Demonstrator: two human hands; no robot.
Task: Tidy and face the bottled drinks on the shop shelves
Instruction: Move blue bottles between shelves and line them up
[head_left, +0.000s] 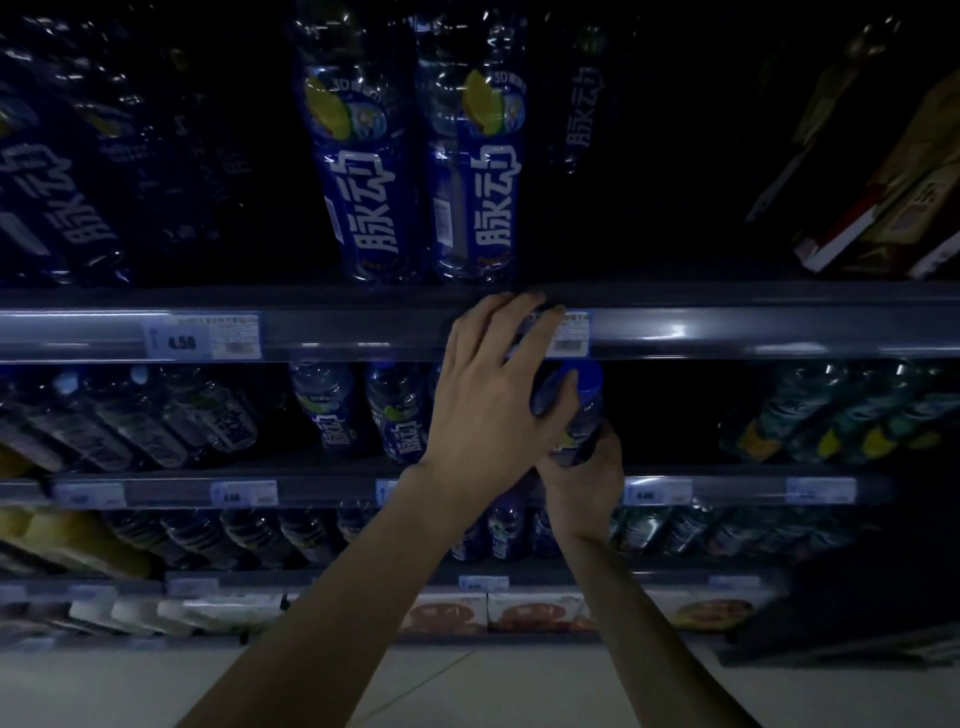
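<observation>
A blue-capped bottle (574, 410) is being held in front of the second shelf down, just under the front rail of the top shelf (727, 332), a little right of the middle of the shelving. Its cap is pointing up toward the rail and its blue label is mostly hidden by fingers. The right hand (584, 488) is gripping the lower body of the bottle from beneath, fingers closed around it. The left hand (488, 395) is lying over the upper part of the bottle, thumb pressing against the cap side while the spread fingertips are reaching up to the rail, partly covering a price tag (569, 335) there; whether this hand is truly clamping the bottle or only resting on it cannot be told.

Above the rail, two tall blue-labelled bottles (421, 176) are standing side by side at the front edge of the top shelf, labels facing out. To their left, darker bottles of the same kind (62, 208) are leaning in shadow. Another price tag (202, 335) is sitting on the rail toward the left. Just left of the hands, on the second shelf, smaller blue bottles (363, 410) are standing upright, with clear bottles (156, 421) beyond them. At the right end of that shelf, green-labelled bottles (841, 415) are crowding together. Boxed goods (883, 208) are tilting at the top shelf's right end.
</observation>
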